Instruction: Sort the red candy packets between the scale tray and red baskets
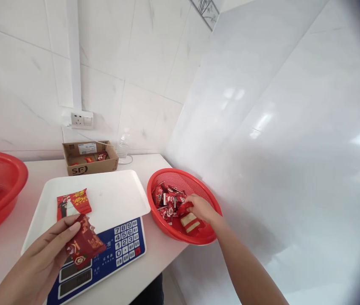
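Observation:
My left hand pinches a dark red snack packet above the front edge of a blue digital scale. On the scale's white tray lies a brighter red packet with yellow print and a pale figure. Inside the right-hand red basket, my right hand has its fingers closed on a small red packet. Several red packets are heaped at the basket's left side. Below the right hand sits a packet with a pale beige middle.
A cardboard box with a few red packets stands behind the scale. Beside it is a clear plastic bottle. Another red basket is at the far left. A wall socket is above. A glossy white panel rises at right.

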The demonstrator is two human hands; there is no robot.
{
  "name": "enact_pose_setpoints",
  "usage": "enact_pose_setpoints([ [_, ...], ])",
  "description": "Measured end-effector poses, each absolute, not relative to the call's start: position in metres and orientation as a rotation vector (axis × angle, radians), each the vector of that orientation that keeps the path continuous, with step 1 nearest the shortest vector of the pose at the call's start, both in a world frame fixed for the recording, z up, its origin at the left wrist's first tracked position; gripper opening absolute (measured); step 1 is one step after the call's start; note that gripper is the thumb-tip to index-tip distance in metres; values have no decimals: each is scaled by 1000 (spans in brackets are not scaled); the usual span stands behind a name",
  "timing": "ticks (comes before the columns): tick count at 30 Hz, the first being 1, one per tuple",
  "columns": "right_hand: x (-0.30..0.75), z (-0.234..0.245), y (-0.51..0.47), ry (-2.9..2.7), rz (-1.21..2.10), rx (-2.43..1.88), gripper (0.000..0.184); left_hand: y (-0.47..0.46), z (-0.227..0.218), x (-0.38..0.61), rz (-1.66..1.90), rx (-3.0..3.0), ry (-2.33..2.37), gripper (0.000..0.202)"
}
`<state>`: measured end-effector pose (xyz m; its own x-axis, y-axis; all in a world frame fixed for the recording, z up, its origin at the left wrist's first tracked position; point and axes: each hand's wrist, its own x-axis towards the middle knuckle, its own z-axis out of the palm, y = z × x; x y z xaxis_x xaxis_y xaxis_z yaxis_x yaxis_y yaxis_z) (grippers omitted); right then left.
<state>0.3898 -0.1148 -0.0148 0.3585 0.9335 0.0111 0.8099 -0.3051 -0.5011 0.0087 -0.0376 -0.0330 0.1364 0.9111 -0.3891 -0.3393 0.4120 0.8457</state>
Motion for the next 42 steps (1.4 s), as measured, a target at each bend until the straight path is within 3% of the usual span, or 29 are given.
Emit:
enact_pose_setpoints([
  [5,345,8,-112,-1561,27,-1950,22,-42,-30,20,871,705,953,53],
  [10,266,2,-105,-1903,-367,-1290,27,-55,-14,42,767,794,883,41],
  [16,211,-23,-94,-2031,-234,-1012,38,-51,-12,41,815,835,700,45],
  [20,201,-36,-91,-1857,21,-1056,34,-45,-19,31,942,867,763,44],
  [24,196,-41,-93,-1499,528,-1110,19,-45,-21,26,952,966,806,42],
  [29,196,-33,-100,-1217,1112,-1249,44,-53,-18,31,865,1285,856,35],
  [32,217,-22,-107,-1180,1078,-1329,47,-58,-15,32,864,1260,913,37],
  [35,267,-6,-119,-1146,812,-1485,45,-57,-16,26,919,1126,1057,40],
  [42,393,2,-132,-1529,542,-2287,27,-48,-11,17,816,811,1013,52],
])
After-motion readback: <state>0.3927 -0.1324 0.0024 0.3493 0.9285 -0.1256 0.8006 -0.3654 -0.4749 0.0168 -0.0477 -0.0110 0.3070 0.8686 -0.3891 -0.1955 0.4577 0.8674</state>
